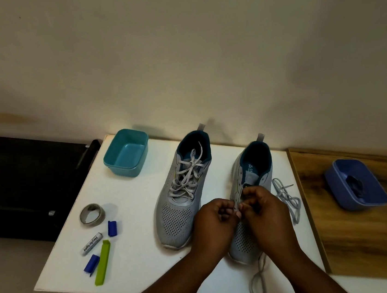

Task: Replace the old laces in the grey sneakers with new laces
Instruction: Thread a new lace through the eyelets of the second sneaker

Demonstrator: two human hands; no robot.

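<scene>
Left sneaker (182,195) sits mid-table, fully laced and knotted, untouched. Right sneaker (249,202), nearer the table's right edge, has bare upper eyelets; both hands, left hand (214,218) and right hand (262,208), pinch its lace (257,281) at the lowest eyelets. A loose lace (289,198) lies just beside it; whether old or new, cannot tell.

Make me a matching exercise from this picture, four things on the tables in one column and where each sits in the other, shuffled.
Things:
1. teal tub
2. blue tub
3. roll of tape
4. laced sneaker

Places:
A. on the wooden board at right
B. far left corner of the white table
C. left of the sneaker being worked on
D. above the battery

Pairs: 1-B, 2-A, 3-D, 4-C
</scene>
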